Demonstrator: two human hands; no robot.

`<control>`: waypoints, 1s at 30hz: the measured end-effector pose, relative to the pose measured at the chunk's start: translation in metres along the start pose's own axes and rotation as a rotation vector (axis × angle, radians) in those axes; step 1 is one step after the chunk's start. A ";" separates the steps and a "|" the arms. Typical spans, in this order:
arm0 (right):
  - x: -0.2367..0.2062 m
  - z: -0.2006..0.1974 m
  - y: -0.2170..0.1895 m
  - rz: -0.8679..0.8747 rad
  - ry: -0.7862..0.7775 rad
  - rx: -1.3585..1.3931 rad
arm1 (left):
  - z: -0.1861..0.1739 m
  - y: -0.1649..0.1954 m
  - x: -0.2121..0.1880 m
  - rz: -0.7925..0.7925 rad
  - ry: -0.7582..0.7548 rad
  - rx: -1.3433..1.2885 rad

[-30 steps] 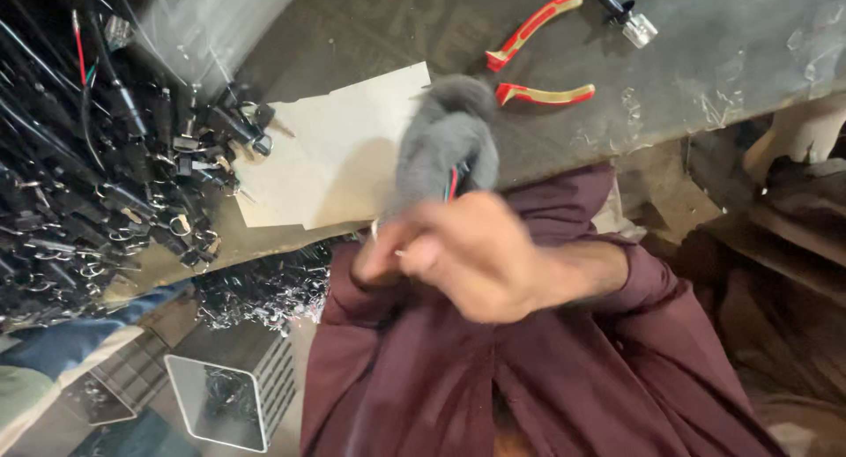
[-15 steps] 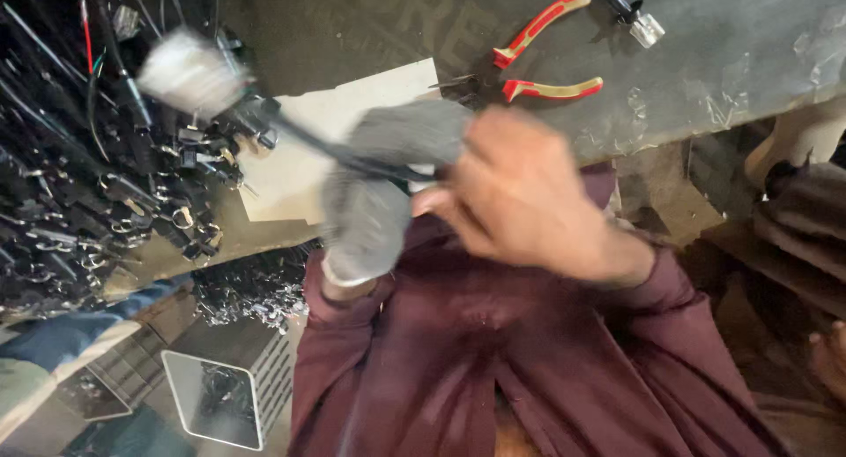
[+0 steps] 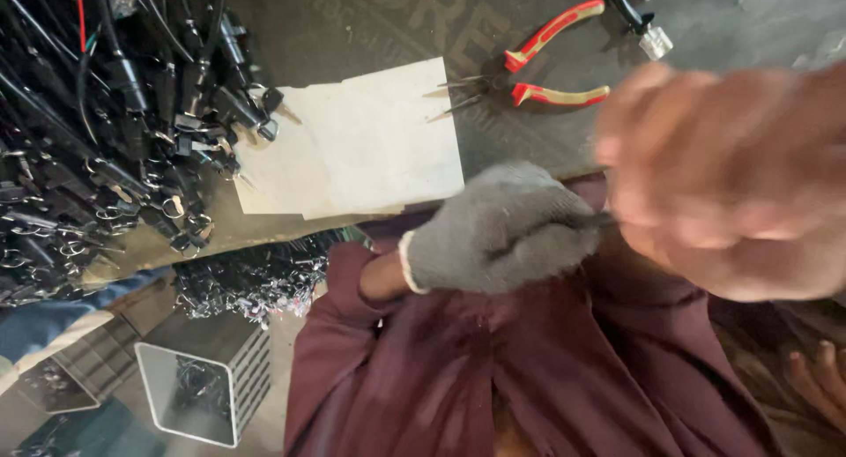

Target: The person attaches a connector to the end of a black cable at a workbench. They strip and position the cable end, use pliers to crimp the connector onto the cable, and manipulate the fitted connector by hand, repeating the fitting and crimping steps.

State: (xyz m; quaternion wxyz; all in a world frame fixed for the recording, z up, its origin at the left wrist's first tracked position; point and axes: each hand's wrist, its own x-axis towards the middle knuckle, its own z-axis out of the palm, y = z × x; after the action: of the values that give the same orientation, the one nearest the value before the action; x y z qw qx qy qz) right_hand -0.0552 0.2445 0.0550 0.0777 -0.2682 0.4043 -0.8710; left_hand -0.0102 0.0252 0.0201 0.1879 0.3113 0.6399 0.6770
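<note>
Grey knitted glove covers the left hand (image 3: 502, 232), clenched on a thin dark cable (image 3: 599, 219) at centre frame; the blurred bare right hand (image 3: 731, 184) pinches its other end. Keep pulls short and grip firm.

The bare right hand (image 3: 731, 175) is a large motion blur, cut off by the right edge; its fingers cannot be made out. What the gloved left hand (image 3: 502, 232) grips is mostly hidden inside its fist. The cable pile (image 3: 97, 131) runs past the left edge.
</note>
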 end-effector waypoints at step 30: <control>-0.059 -0.020 0.109 0.012 -0.085 -0.995 | -0.031 -0.012 -0.013 -0.224 0.562 0.502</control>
State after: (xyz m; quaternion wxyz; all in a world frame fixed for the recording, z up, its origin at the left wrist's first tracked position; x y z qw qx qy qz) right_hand -0.0249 0.2070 -0.0607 -0.0383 -0.3057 0.7688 -0.5604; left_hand -0.0226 -0.0055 0.0067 -0.0038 0.0783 0.8423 0.5333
